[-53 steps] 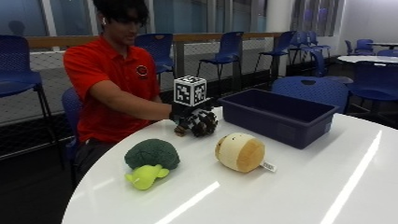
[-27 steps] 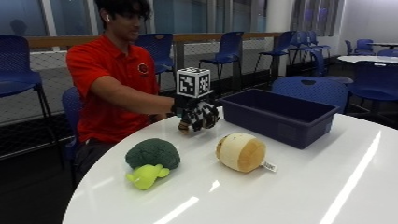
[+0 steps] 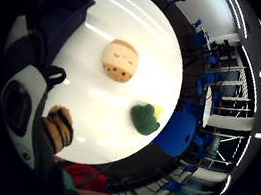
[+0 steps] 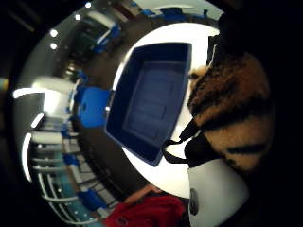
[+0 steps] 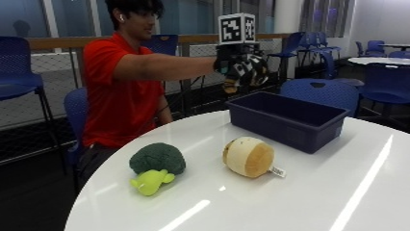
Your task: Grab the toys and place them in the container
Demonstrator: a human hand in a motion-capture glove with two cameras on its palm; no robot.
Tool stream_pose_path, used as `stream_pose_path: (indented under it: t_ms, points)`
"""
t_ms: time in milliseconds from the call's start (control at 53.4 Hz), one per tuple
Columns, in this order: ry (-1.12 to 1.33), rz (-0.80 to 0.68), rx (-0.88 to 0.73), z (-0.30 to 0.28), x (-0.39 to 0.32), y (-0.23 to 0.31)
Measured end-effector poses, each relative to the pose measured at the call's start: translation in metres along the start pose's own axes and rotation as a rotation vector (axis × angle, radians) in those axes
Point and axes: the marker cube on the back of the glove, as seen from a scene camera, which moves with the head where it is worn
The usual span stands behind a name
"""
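1. My right hand (image 5: pixel 242 69) is up in the air, above the near end of the blue box (image 5: pixel 286 120). My fingers are curled around a striped tiger toy (image 5: pixel 238 72), so I am holding it.
2. From my palm, the tiger toy (image 4: pixel 230 109) is right up close, with orange and black stripes.
3. The blue box (image 4: pixel 149 99) is open on top. I can see its floor, and nothing is in it.
4. The box sits on the round white table (image 5: pixel 333 192), at about 1 o'clock from the middle of the table in the outside view.
5. A tan round toy (image 5: pixel 249 156) lies on the table near the middle, just in front of the box but not touching it.
6. A green broccoli toy (image 5: pixel 156 166) lies at about 9 o'clock from the tan toy, near the table's edge.
7. Both of these toys are out of the box.
8. My other palm view shows the tan toy (image 3: pixel 119 60) and the broccoli toy (image 3: pixel 145 118) lying apart on the table.
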Motion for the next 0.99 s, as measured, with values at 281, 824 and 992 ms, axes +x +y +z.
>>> stream_pose_path:
  t_ms: [281,824,992]
  points:
    - [-0.114,-0.048,0.053,-0.024,-0.101,-0.063]
    - [-0.103,0.017,-0.045,0.024,-0.019,-0.051]
    - [-0.129,0.086,-0.134,0.062,0.054,-0.010]
